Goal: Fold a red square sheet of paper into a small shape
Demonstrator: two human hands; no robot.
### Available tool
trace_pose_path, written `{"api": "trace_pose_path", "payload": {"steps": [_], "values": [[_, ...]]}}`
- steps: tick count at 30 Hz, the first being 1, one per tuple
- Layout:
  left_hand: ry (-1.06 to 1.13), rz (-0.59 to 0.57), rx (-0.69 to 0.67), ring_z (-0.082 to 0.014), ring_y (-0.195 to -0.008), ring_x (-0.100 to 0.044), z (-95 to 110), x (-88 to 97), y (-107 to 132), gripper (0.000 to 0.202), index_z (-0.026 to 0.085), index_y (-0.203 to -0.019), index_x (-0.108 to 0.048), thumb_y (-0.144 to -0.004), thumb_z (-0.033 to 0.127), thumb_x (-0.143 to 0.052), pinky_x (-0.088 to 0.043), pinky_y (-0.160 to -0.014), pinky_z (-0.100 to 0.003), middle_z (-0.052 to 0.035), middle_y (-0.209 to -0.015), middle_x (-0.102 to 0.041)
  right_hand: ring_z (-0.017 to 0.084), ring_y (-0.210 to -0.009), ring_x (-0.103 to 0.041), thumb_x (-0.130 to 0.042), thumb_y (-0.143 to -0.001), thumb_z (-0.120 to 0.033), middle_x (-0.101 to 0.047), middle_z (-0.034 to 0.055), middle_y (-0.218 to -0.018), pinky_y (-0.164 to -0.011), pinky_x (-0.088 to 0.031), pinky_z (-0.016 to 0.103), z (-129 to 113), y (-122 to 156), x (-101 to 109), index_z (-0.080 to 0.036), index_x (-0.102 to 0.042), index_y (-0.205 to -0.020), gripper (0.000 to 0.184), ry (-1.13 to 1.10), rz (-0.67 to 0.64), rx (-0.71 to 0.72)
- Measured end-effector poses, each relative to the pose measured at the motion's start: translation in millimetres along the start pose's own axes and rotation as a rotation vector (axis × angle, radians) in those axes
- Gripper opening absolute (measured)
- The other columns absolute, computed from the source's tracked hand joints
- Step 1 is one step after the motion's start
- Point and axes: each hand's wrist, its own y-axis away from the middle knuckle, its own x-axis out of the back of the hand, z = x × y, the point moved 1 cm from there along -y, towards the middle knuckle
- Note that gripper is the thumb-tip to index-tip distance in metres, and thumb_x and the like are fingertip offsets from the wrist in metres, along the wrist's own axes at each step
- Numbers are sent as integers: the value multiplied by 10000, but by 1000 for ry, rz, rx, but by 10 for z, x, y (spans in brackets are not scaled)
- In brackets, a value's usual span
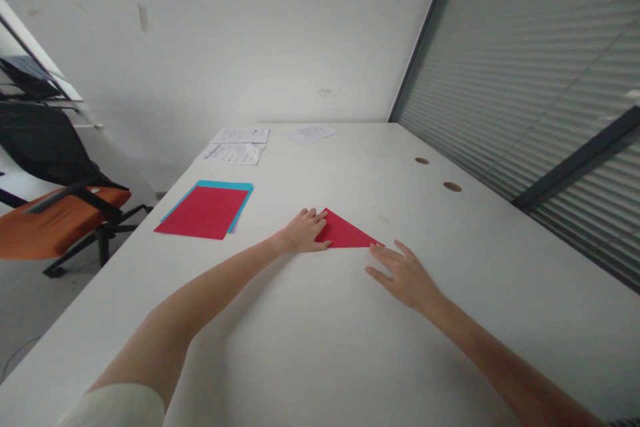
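Observation:
A red sheet of paper folded into a triangle (344, 232) lies flat on the white table, one long edge facing me. On its left part rests my left hand (307, 230), fingers spread and pressing down; the hand hides that corner. My right hand (400, 273) is at the right corner of the triangle, its fingers stretched out and the fingertips touching the paper's tip. The thumb of that hand lies apart from the fingers, over the bare table.
To the left lies a stack of paper sheets (203, 212), red on top with blue below. Printed papers (235, 153) and another printed sheet (311, 135) lie at the far end. Two round holes pierce the table (350, 347) at right. An orange-seated chair (65, 213) stands left.

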Motion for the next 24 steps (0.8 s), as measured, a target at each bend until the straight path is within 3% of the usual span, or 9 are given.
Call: {"api": "trace_pose_path", "payload": {"steps": [6,10,14,17,20,24], "values": [[6,1,-3,-319,-1123,-532,6,-2,-19,546,127,-1122,-634,-905,588,-439,-400,-948,-455,-169,-1395,-556,267,-1034,-699,-331,-989,-545,-745,162,-1091,-1118,-361,529,233,16,118,-121,-724,-1107,590,27,113,-95],[6,7,-9,-319,-1110,-534,9,0,-30,540,123,-1109,-635,-905,584,-441,-402,-941,-454,-170,-1384,-561,296,-1185,-621,-372,-985,-515,-697,165,-1214,-1131,-338,528,26,-195,174,-136,-694,-1190,538,46,226,-49],[5,5,-4,-321,-1099,-538,12,4,-33,545,123,-1109,-635,-903,589,-440,-404,-937,-455,-174,-1378,-561,294,-1307,-530,-354,-991,-521,-626,160,-1338,-1137,-339,513,-400,-468,80,-124,-643,-1275,567,-5,110,116],[1,-10,-6,-329,-1107,-533,17,4,-38,526,121,-1120,-635,-894,566,-469,-403,-932,-456,-177,-1385,-553,293,-1354,-485,-343,-979,-571,-578,186,-1385,-1155,-333,485,-630,-589,-50,-72,-606,-1311,655,-38,1,149],[3,-21,-12,-331,-1116,-530,22,3,-44,518,120,-1145,-629,-892,546,-481,-402,-929,-459,-181,-1395,-544,291,-1346,-496,-336,-969,-599,-553,206,-1401,-1151,-346,486,-673,-578,-152,-52,-561,-1354,706,-50,-58,100],[-1,-8,-2,-330,-1113,-530,30,-5,-45,568,121,-1150,-626,-912,593,-417,-401,-934,-460,-179,-1392,-549,297,-1347,-494,-317,-969,-611,-548,199,-1405,-1148,-342,509,-541,-403,-156,-62,-564,-1352,713,-10,-56,56]]}}
